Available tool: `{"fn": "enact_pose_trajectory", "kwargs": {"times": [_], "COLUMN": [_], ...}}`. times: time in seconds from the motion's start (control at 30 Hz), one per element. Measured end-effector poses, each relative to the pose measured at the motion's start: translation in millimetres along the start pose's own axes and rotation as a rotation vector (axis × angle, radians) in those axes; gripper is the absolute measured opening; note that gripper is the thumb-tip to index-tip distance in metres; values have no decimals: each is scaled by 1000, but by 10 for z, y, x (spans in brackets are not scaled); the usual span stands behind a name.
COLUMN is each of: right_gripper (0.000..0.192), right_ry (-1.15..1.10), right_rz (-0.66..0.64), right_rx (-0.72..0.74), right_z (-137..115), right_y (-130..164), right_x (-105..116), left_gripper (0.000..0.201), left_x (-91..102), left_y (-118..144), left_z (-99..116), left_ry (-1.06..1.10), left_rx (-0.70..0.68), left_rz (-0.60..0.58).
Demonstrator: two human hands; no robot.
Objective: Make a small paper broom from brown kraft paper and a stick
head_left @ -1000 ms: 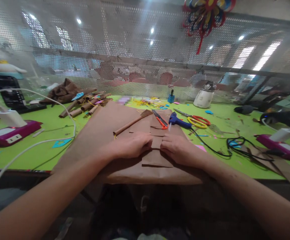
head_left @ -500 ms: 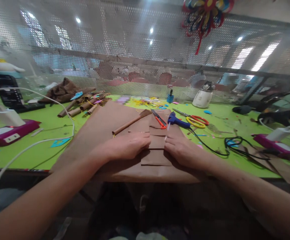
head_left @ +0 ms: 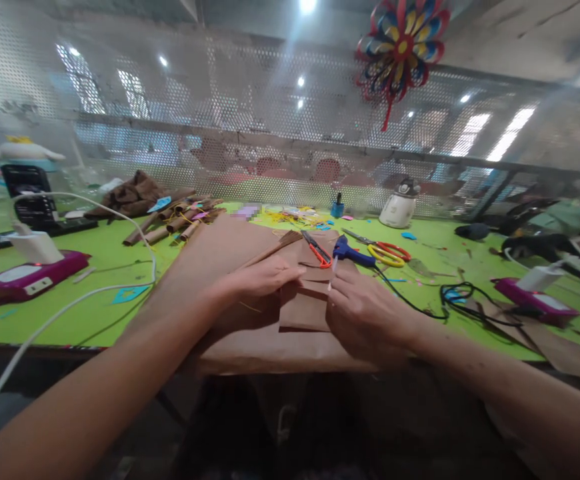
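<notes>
Brown folded kraft paper piece [head_left: 304, 303] lies on a larger brown sheet [head_left: 230, 253] on the lime-green table [head_left: 95, 260]. Both hands pinch it: left hand [head_left: 260, 279] on its left edge, right hand [head_left: 365, 313] on its right.

A small brown paper piece [head_left: 304, 303] is pinched at its edges by the left hand [head_left: 260, 280] and right hand [head_left: 363, 310], over a large brown sheet [head_left: 220, 257] spread on the green bench [head_left: 95, 267]. Orange cutter [head_left: 316, 250], blue glue gun [head_left: 353, 250] and yellow scissors [head_left: 387, 252] are seen just beyond.
</notes>
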State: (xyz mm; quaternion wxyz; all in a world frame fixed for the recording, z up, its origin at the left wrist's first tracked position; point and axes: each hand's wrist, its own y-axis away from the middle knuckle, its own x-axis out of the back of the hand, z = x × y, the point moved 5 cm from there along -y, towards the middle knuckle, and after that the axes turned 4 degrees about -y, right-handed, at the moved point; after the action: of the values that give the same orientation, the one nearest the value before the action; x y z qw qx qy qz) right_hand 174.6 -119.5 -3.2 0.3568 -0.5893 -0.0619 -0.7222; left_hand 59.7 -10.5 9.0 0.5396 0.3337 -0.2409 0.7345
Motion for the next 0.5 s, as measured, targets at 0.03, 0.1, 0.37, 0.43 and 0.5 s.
{"fn": "enact_pose_trajectory", "kwargs": {"times": [0.03, 0.1, 0.37, 0.43, 0.5], "right_gripper": [14, 13, 9, 9, 8], "right_ry": [2, 12, 34, 40, 35], "right_rz": [19, 50, 106, 122, 133], "right_rx": [-1, -29, -146, -184, -204], "right_z": [-1, 5, 2, -12, -35], "right_y": [-16, -46, -129, -152, -171], "right_x": [10, 24, 38, 43, 45], "left_gripper": [40, 37, 33, 35, 35], "left_x": [18, 30, -26, -52, -75], "left_y": [-33, -81, -15, -6, -14], "left_z": [9, 28, -6, -42, -76], "left_ry": [-9, -32, 157, 215, 257], "left_rx": [-13, -9, 84, 89, 78], "left_rz": [11, 13, -67, -85, -96]}}
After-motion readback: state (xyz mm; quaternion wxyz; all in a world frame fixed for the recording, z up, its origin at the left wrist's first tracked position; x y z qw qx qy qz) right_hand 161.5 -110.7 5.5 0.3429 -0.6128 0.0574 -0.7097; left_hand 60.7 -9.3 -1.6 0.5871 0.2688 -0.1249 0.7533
